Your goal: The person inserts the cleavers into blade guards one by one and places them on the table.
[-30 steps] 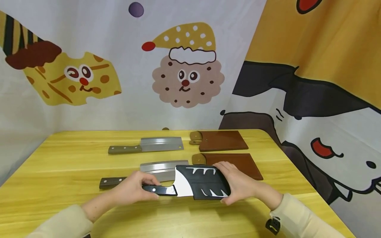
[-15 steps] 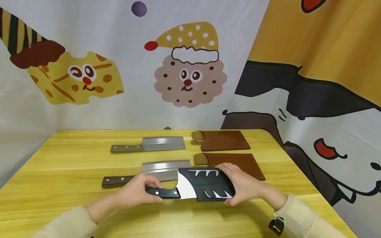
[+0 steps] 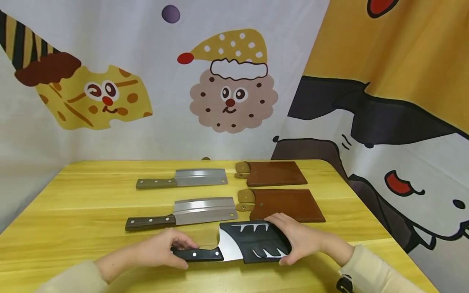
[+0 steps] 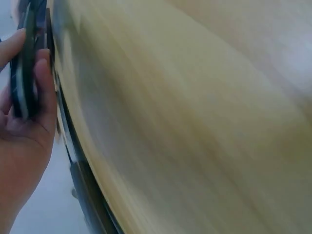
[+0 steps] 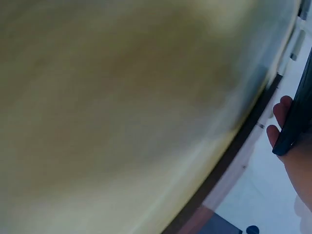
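Low over the front of the table, a cleaver with a black handle and a bright blade points to the right. A black sheath with white claw-like marks covers most of that blade. My left hand holds the handle between thumb and fingers; the left wrist view shows the handle in its grasp. Around the sheath's right end, my right hand grips with the thumb at the near edge and fingers at the far one. The blade's covered part is hidden.
Behind the hands lies a bare cleaver with a dark wooden handle, and farther back another with an olive-brown handle. To their right lie two brown leather sheaths, one nearer and one farther. A printed curtain hangs behind the table.
Both hands have brought the sheathed cleaver lower in the head view, toward the near side. More of the nearer bare cleaver and brown sheath shows now. The grip on both ends stays.
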`<state>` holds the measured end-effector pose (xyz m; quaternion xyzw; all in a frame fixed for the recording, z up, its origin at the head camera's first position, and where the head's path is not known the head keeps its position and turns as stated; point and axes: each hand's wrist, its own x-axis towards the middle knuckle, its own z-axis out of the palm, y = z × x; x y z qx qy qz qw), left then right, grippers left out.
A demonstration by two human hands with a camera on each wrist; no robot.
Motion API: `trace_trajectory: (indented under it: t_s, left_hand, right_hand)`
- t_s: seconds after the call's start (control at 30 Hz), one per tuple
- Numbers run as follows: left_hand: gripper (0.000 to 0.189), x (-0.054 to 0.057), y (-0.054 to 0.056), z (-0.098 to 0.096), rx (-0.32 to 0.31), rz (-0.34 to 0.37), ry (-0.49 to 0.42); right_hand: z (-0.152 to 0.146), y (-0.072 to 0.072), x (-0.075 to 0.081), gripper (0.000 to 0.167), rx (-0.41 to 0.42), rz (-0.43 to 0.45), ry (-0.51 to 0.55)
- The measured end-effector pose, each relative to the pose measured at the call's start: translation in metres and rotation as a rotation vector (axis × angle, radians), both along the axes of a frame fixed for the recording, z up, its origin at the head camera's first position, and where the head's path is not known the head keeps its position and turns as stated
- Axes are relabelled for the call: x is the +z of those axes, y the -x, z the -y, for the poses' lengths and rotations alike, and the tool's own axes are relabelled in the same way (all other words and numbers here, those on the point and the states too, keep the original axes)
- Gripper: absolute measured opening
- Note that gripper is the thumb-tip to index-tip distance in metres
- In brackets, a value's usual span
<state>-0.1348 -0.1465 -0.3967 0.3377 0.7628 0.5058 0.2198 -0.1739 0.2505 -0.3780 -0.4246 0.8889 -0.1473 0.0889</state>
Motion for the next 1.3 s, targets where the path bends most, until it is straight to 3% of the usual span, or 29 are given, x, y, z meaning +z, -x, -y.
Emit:
trace_trajectory:
  t_s: [0.17, 0.27, 0.4, 0.5, 0.7, 0.87, 1.07, 1.17, 1.3]
  left_hand:
    - [0.028, -0.007, 0.001, 0.016, -0.011, 0.054, -0.01]
    - [0.029, -0.007, 0.004, 0.024, -0.009, 0.038, -0.012]
    - [0.031, 0.0, 0.011, 0.032, 0.041, -0.012, 0.018]
    - [0.033, 0.007, 0.018, 0.039, 0.082, -0.034, 0.05]
    - [0.033, 0.015, 0.035, 0.061, 0.196, -0.143, 0.119]
    - [0.036, 0.013, 0.047, 0.076, 0.293, -0.234, 0.228]
    - [0.044, 0.002, 0.056, 0.09, 0.296, -0.172, 0.21]
    - [0.048, -0.005, 0.057, 0.096, 0.285, -0.129, 0.201]
    - [0.052, -0.013, 0.054, 0.098, 0.293, -0.159, 0.223]
  right_hand:
    - [-0.004, -0.006, -0.009, 0.095, -0.018, 0.02, -0.039]
    - [-0.004, -0.01, -0.016, 0.096, -0.03, 0.0, -0.069]
    - [-0.005, -0.012, -0.02, 0.097, -0.033, -0.027, -0.123]
    - [-0.008, -0.01, -0.013, 0.096, -0.028, -0.011, -0.102]
    - [-0.021, 0.015, 0.016, 0.101, -0.045, -0.023, 0.044]
    - [-0.041, 0.044, 0.021, 0.106, -0.174, 0.033, 0.058]
    - [-0.062, 0.075, 0.007, 0.111, -0.275, 0.097, 0.009]
    - [-0.069, 0.081, 0.004, 0.112, -0.296, 0.104, -0.042]
    - [-0.075, 0.085, 0.002, 0.116, -0.315, 0.099, -0.104]
